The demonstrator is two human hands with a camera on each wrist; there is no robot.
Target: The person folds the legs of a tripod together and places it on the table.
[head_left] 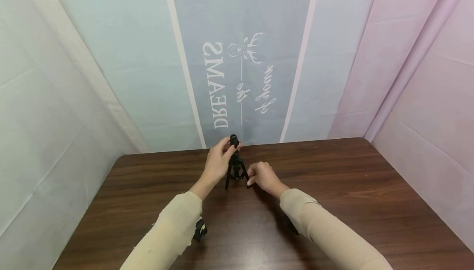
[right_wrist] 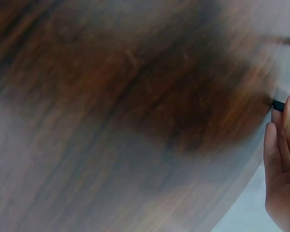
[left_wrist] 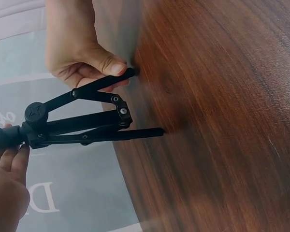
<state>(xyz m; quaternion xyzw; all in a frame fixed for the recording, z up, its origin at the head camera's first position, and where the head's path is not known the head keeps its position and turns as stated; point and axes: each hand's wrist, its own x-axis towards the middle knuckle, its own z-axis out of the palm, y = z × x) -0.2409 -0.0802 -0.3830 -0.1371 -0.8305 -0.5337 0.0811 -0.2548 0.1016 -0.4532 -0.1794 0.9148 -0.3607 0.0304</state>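
A small black tripod (head_left: 235, 164) stands with its legs spread near the back of the table. My left hand (head_left: 218, 159) grips its upper part, fingers and thumb curled round the column. With thumb and fingers, my right hand (head_left: 263, 176) pinches the lower end of the right leg. In the left wrist view the tripod (left_wrist: 77, 124) shows a round knob, a centre column and hinged braces, with the right hand (left_wrist: 82, 58) at one leg's tip. Only the leg tips appear in the right wrist view, one of them between the fingers of the right hand (right_wrist: 282, 159).
The dark wooden table (head_left: 333, 187) has rounded back corners. Behind it hangs a printed fabric backdrop (head_left: 244, 15), and pale curtains (head_left: 48, 117) flank both sides. A black strap or device (head_left: 200, 230) shows at the left forearm.
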